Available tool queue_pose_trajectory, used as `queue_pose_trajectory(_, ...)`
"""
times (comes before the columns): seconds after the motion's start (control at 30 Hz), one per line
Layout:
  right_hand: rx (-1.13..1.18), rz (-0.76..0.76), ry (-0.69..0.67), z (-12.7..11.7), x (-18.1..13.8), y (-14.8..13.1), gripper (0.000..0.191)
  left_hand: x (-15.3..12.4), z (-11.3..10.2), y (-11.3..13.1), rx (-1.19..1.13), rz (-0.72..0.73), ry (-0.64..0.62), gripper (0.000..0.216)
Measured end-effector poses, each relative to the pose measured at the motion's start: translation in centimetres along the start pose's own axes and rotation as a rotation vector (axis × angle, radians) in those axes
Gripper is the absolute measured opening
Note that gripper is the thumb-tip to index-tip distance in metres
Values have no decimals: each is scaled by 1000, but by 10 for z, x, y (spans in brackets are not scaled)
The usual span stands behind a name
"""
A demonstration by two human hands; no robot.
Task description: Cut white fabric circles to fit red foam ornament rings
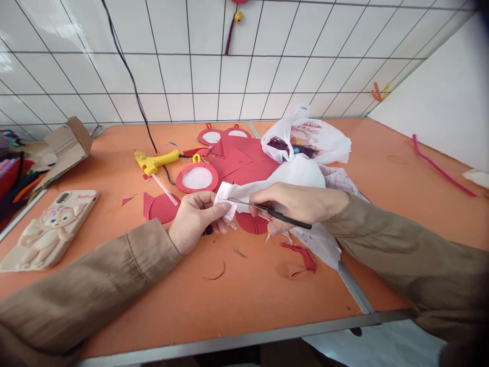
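Observation:
My left hand [195, 218] pinches the edge of a thin white cloth [296, 172] above the table. In my right hand [296, 201] is a pair of scissors with black handles [289, 219], their blades reaching left onto the cloth near my left fingertips. The cloth spreads to the right, under my right hand and forearm. Below my hands lies a red paper circle [252, 223], partly hidden by them. Just behind my left hand is a red ring with a white centre [197, 178] and a yellow loop on top.
A yellow glue gun [156, 162] with a glue stick stands at the left. Red paper sheets [244, 160] and a plastic bag [328, 140] with tassels lie behind the cloth. A phone [51, 229] and a cardboard box [69, 148] sit at far left. Red scraps [305, 258] lie in front.

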State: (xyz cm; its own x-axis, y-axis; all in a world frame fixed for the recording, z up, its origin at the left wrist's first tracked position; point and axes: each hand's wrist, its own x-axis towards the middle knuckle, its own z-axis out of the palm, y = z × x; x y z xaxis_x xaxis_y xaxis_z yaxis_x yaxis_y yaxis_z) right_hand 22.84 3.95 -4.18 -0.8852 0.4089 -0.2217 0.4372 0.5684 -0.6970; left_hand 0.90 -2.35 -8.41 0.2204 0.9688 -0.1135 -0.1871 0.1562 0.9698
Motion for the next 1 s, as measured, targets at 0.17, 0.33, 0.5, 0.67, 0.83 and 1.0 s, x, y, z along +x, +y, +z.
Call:
queue_pose_trajectory(0.17, -173, 130, 90, 1, -1, -6, 34, 0, -2, -1, -25, 11, 1, 32)
queue_pose_trajectory(0.33, -195, 151, 98, 4, 1, -12, 35, 1, -3, -3, -16, 15, 9, 31)
queue_pose_trajectory(0.5, -178, 142, 120, 8, 3, -13, 28, 1, -2, -2, -20, 5, 19, 29)
queue_pose_trajectory(0.67, -80, 119, 128, 9, 4, -10, 33, 1, -2, -1, -20, -9, -7, 29)
queue_pose_trajectory(0.83, -11, 100, 162, 7, 3, -10, 28, 2, -2, 0, -36, -3, 2, 29)
queue_pose_trajectory(1.0, -247, 259, 298, 0, -5, -8, 39, 3, -4, -1, -120, 9, 45, 29)
